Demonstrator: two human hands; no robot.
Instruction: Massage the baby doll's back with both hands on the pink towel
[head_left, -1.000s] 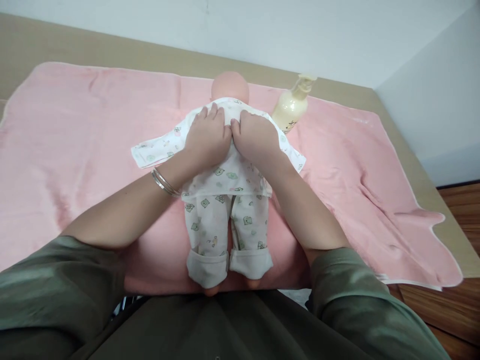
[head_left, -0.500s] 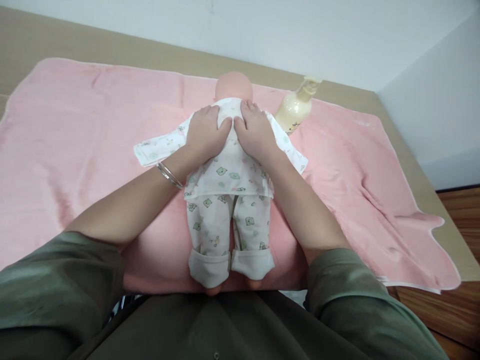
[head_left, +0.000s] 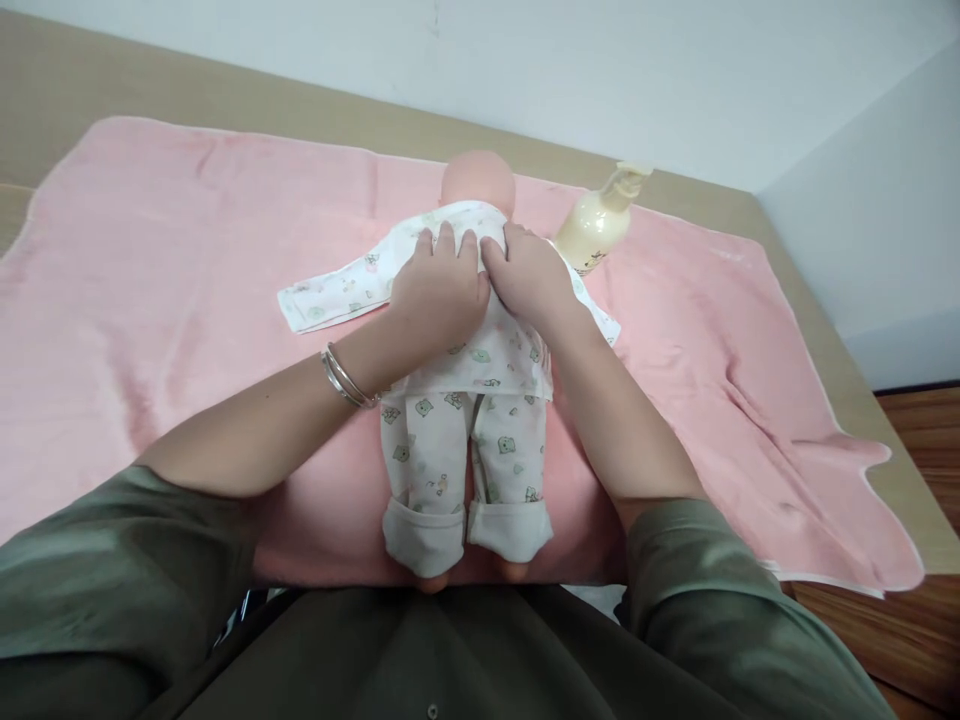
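Observation:
A baby doll (head_left: 478, 182) lies lengthwise before me, its bald head away from me and no face showing. It wears a white printed shirt (head_left: 480, 372) and matching trousers (head_left: 504, 450) with turned-up cuffs. My left hand (head_left: 442, 290) rests on the upper part of the shirt, left of the middle, with its fingers apart and pointing towards the head. Against the doll's right shoulder area lies my right hand (head_left: 531, 272), thumb stretched out beside the left hand; its other fingertips are partly hidden. Both hands press on the cloth and hold nothing.
A pink blanket (head_left: 202, 250) with wavy folds at its right side covers most of the wooden table (head_left: 67, 60). Close by the doll's right sleeve stands a cream pump bottle (head_left: 598, 225). A white wall (head_left: 525, 80) rises behind the table.
My left hand has slid inward and slightly down across the shirt, its fingers now more spread. My right hand stays near the shoulder. The whole view has shifted slightly.

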